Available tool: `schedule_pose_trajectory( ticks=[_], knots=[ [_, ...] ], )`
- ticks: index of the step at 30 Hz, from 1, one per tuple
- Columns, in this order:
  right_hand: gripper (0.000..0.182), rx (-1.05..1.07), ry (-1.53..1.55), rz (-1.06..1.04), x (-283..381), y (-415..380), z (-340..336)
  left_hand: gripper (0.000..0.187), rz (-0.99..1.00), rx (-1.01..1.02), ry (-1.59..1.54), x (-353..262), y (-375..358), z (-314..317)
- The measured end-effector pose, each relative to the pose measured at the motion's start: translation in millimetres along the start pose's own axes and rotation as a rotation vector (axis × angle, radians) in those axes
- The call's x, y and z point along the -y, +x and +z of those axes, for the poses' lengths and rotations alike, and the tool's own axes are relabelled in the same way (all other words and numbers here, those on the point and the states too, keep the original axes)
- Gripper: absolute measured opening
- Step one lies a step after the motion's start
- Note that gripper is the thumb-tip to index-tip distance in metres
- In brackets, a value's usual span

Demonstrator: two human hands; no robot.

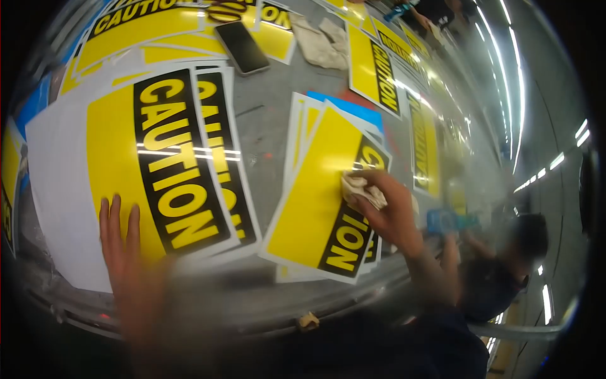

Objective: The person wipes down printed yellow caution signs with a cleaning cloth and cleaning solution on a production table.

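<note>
Wiping step in hand: right hand (391, 211) presses a crumpled cloth (363, 189) onto the top yellow CAUTION sign (319, 208) of a fanned stack at the near edge of the grey surface (268, 123). Fingers curled and pinched around the cloth, wad bunched under the fingertips, sitting where yellow meets the black band. Left hand (120, 237) lies flat on a bigger CAUTION sign (158, 164) to the left, fingers (115, 211) straight and slightly spread, holding nothing, just pinning the sheet. Judged next: drag the cloth across the rest of the sign face with even pressure so the stack doesn't slide. Phone (243, 47) lies further back, well apart. Another person (505, 265) at right, blurred
</note>
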State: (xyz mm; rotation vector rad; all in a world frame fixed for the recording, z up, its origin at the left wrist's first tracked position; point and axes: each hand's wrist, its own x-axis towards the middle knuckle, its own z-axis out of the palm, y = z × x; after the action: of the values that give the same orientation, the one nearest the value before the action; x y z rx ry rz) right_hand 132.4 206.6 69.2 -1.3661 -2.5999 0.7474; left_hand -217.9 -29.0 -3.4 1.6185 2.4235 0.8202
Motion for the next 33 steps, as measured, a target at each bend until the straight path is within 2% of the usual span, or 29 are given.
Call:
schedule_pose_trajectory(
  ticks=[1, 3, 4, 5, 6, 7, 8, 10, 11, 13, 14, 16, 18, 20, 21, 22, 24, 26, 28, 30, 32, 33],
  knots=[
    [0.062, -0.046, -0.080, -0.085, -20.5, -5.9, 1.2, 0.092, 0.016, 0.184, 0.048, 9.1, 4.6, 5.0],
    [0.070, -0.148, -0.216, -0.279, -47.5, -13.4, 14.8, 0.079, 0.151, 0.187, 0.046, 13.8, 7.6, 21.4],
    [0.076, -0.109, -0.231, -0.253, -66.6, -22.7, 23.2, 0.072, 0.189, 0.195, 0.081, 18.5, 4.6, 18.2],
    [0.082, -0.058, -0.226, -0.273, -88.6, -22.9, 34.0, 0.061, 0.212, 0.265, -0.076, 21.7, -0.4, 4.2],
    [0.081, -0.074, -0.258, -0.299, -90.6, -21.1, 35.0, 0.050, 0.225, 0.330, -0.228, 20.8, -11.1, -16.1],
    [0.080, -0.048, -0.193, -0.305, -97.8, -18.7, 35.2, 0.040, 0.214, 0.270, -0.216, 17.9, -27.1, -32.7],
    [0.076, -0.118, -0.271, -0.340, -92.8, -19.7, 32.4, 0.031, 0.224, 0.212, -0.217, 14.0, -38.6, -41.9],
    [0.073, -0.152, -0.243, -0.368, -53.2, -20.9, 19.7, 0.028, 0.014, 0.067, -0.249, 17.2, -43.8, -50.7],
    [0.071, -0.064, -0.179, -0.490, -32.9, -17.0, 20.5, 0.026, -0.083, -0.007, -0.289, 17.8, -42.6, -49.6],
    [0.066, 0.062, -0.021, -0.782, 12.8, 5.2, 33.8, 0.028, 0.109, -0.067, -0.195, 19.0, 0.1, -34.5],
    [0.065, 0.106, 0.089, -0.945, 35.9, 22.1, 53.5, 0.029, 0.184, -0.012, -0.092, 34.0, 20.2, -25.0],
    [0.066, 0.079, 0.045, -1.147, 79.6, 60.8, 99.6, 0.032, 0.183, 0.052, 0.043, 47.6, 49.2, -6.5],
    [0.070, -0.133, -0.047, -1.155, 101.4, 95.9, 157.0, 0.035, 0.109, 0.100, 0.099, 60.9, 57.8, 9.6],
    [0.075, -0.126, -0.137, -1.092, 116.1, 85.1, 181.9, 0.037, 0.102, 0.063, 0.081, 73.9, 55.1, 19.9],
    [0.077, 0.230, 0.071, -1.004, 116.2, 49.7, 184.4, 0.038, 0.108, 0.051, 0.067, 77.2, 58.3, 23.4],
    [0.077, 0.547, 0.143, -1.337, 122.6, 31.8, 173.4, 0.038, 0.119, 0.048, 0.082, 77.9, 60.9, 24.5],
    [0.072, 0.677, 0.407, -1.363, 113.1, -2.2, 172.1, 0.038, 0.124, 0.034, 0.099, 77.6, 59.5, 26.1],
    [0.068, 0.384, 0.351, -1.061, 111.9, 17.9, 163.3, 0.038, 0.185, 0.017, 0.101, 85.1, 60.1, 25.7],
    [0.050, 0.316, 0.438, -0.907, 99.5, 30.2, 155.9, 0.039, 0.283, -0.036, 0.055, 99.5, 61.1, 30.2],
    [0.050, 0.835, 0.274, -0.945, 83.5, 4.9, 103.1, 0.037, 0.221, -0.002, 0.067, 88.4, 60.7, 30.2],
    [0.046, 0.444, 0.405, -0.913, 43.8, -26.4, 61.0, 0.032, 0.280, -0.049, 0.217, 65.8, 59.7, 21.3],
    [0.044, 0.292, 0.380, -0.711, 19.5, -30.1, 39.9, 0.030, 0.253, -0.098, 0.150, 42.7, 53.7, 13.4]
  ],
)
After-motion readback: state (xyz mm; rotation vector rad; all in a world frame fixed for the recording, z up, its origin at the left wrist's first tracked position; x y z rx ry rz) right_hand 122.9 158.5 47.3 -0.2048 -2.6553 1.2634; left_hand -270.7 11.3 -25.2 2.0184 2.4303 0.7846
